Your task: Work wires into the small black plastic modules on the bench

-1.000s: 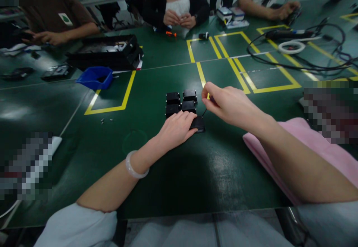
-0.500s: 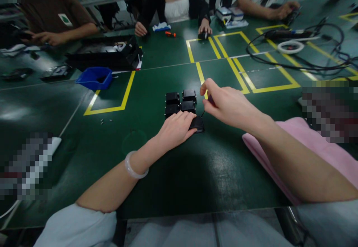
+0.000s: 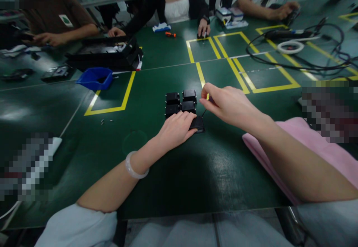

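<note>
My left hand point(image 3: 178, 128) presses down on a small black rectangular block point(image 3: 198, 124), its fingers over the top and its thumb along the near side. My right hand point(image 3: 220, 99) is closed in a pinch around a screwdriver point(image 3: 204, 113), whose handle is mostly hidden in the fingers. The thin dark shaft slants down to the block's far right corner. Just beyond my left hand stand several similar black blocks point(image 3: 188, 106) in two columns, with small shiny screws at their sides. A few loose screws point(image 3: 102, 121) lie on the green table to the left.
A blue bin point(image 3: 95, 78) and a long black tray point(image 3: 104, 55) stand at the far left. Pink cloth point(image 3: 304, 138) lies under my right forearm. Black cables point(image 3: 296, 66) coil at the far right. Co-workers sit across the table; one co-worker's hand point(image 3: 204, 27) rests on a dark object.
My right hand's fingers have shifted slightly on the screwdriver, showing more of its shaft. The co-worker opposite has moved one hand to the black tray. My left hand stays put.
</note>
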Tool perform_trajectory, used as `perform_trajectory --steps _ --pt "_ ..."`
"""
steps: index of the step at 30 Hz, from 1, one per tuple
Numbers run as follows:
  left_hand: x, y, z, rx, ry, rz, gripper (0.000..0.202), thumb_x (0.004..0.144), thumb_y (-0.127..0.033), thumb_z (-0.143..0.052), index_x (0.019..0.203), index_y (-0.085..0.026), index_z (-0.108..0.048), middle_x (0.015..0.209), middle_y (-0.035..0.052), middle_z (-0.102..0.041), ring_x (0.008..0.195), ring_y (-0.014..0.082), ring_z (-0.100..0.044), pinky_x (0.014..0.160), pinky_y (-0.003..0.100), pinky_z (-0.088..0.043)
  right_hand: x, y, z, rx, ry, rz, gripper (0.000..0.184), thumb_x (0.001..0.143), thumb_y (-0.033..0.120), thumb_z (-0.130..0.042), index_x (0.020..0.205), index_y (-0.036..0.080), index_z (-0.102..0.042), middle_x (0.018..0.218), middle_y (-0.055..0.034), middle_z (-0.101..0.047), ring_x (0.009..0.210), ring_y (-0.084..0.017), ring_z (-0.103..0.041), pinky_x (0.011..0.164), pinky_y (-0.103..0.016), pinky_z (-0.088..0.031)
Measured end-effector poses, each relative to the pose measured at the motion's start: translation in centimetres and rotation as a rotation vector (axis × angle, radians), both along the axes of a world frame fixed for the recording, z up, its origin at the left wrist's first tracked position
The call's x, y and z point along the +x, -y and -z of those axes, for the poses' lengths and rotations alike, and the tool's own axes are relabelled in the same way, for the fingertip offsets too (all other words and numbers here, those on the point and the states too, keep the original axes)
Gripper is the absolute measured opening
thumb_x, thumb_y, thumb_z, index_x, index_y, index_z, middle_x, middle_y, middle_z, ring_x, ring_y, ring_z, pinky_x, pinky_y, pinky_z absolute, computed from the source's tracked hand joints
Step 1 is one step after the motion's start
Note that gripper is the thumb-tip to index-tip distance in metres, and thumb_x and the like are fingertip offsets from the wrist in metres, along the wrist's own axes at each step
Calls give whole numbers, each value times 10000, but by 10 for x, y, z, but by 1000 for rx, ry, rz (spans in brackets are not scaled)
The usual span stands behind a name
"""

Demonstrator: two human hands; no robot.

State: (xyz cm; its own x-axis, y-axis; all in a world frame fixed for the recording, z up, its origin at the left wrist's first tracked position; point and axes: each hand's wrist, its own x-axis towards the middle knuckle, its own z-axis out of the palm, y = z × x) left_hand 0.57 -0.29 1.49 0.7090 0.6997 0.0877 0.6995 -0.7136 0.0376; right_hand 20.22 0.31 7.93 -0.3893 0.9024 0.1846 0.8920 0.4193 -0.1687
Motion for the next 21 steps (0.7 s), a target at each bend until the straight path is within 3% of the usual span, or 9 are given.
perform_trajectory --steps 5,10,15,21 --pt "0 0 0 -4 -9 -9 378 916 -362 -562 1208 -134 -486 1108 97 -615 1001 233 -588 853 346 -460 0 1 0 -23 -46 -29 299 911 308 -366 1161 191 -482 820 -39 -663 643 -164 -562 570 -262 -282" --pt "0 0 1 4 -6 -9 374 918 -371 -557 1203 -140 -486 1108 103 -617 1007 230 -590 862 340 -456 0 0 0 -18 1 -11 284 930 377 -352 1058 202 -535 774 -39 -660 644 -174 -566 573 -270 -268" --pt "0 0 1 10 -5 -6 371 919 -369 -554 1203 -140 -484 1105 102 -619 998 230 -593 855 339 -455 1 0 0 -15 -33 -31 287 912 313 -358 1142 199 -488 799 -31 -657 635 -162 -563 560 -262 -269" --pt "0 0 1 11 -6 -6 376 917 -366 -559 1206 -136 -485 1113 100 -615 1002 235 -588 850 344 -456 1 0 1 0 -3 -11 282 939 383 -342 1050 206 -532 756 -34 -648 630 -168 -555 570 -271 -265"
